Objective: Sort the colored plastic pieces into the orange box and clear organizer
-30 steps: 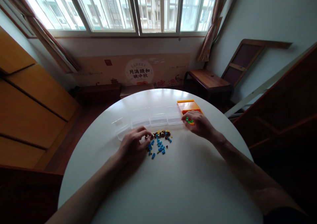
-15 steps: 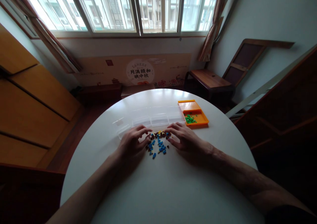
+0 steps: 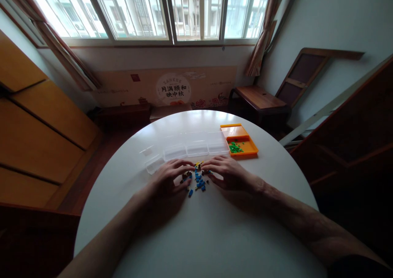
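A loose pile of small building bricks, mostly blue bricks [image 3: 200,184] with some brown and yellow bricks [image 3: 198,163], lies on the white round table [image 3: 196,237]. My left hand [image 3: 167,175] curves around the pile's left side, thumb apart from the fingers, fingertips at the brown and blue pieces. From the right, my right hand [image 3: 225,172] reaches to the pile's far edge, its fingers also apart from the thumb. Neither hand visibly grips a brick, and some pieces are hidden under the fingers. One blue brick [image 3: 190,193] lies at the near edge of the pile.
Clear plastic boxes [image 3: 197,150] stand in a row just beyond my hands. Right of them is an orange tray [image 3: 253,150] holding several green bricks [image 3: 236,148]. Past the table's far edge are a wooden chair [image 3: 260,97] and a window.
My left hand has moved right, further over the bricks, covering some on that side. My right hand's fingers have shifted slightly left, and the two hands' fingertips are closer together.
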`<state>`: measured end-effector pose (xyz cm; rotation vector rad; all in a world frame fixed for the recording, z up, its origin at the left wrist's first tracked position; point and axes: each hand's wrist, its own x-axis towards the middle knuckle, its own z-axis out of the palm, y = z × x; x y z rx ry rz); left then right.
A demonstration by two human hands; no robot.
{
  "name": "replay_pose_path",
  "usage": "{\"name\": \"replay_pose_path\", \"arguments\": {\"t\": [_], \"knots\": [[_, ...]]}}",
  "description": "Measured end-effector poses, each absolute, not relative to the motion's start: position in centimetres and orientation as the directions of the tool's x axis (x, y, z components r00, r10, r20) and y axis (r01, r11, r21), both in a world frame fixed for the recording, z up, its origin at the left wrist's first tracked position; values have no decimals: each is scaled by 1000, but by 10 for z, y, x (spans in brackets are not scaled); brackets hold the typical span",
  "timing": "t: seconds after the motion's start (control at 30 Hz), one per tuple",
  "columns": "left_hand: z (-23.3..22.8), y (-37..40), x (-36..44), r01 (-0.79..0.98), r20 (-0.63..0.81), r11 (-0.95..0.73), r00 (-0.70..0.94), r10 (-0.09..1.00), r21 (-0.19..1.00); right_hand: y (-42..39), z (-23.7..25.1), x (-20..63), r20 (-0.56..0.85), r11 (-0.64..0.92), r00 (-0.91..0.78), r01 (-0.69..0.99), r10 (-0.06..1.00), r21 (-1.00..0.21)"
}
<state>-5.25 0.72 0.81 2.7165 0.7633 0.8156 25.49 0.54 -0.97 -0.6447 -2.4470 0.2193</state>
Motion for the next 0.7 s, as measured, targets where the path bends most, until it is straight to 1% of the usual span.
{"name": "replay_pose_path", "arguments": {"t": [0.1, 0.17, 0.37, 0.53, 0.7], "knots": [[9, 9, -53, 394, 387, -861, 775, 499, 322, 8, -13, 255, 502, 867, -706, 402, 499, -296], [9, 9, -53, 375, 369, -869, 796, 480, 322, 8, -13, 255, 500, 871, -713, 382, 491, -310], [7, 6, -51, 381, 422, -866, 762, 492, 322, 6, -7, 255, 499, 885, -737, 316, 455, -341], [9, 6, -50, 371, 381, -873, 793, 475, 317, 7, -9, 257, 505, 875, -717, 353, 480, -332], [10, 6, -48, 356, 367, -881, 810, 458, 312, 9, -11, 259, 500, 878, -728, 327, 470, -349]]}}
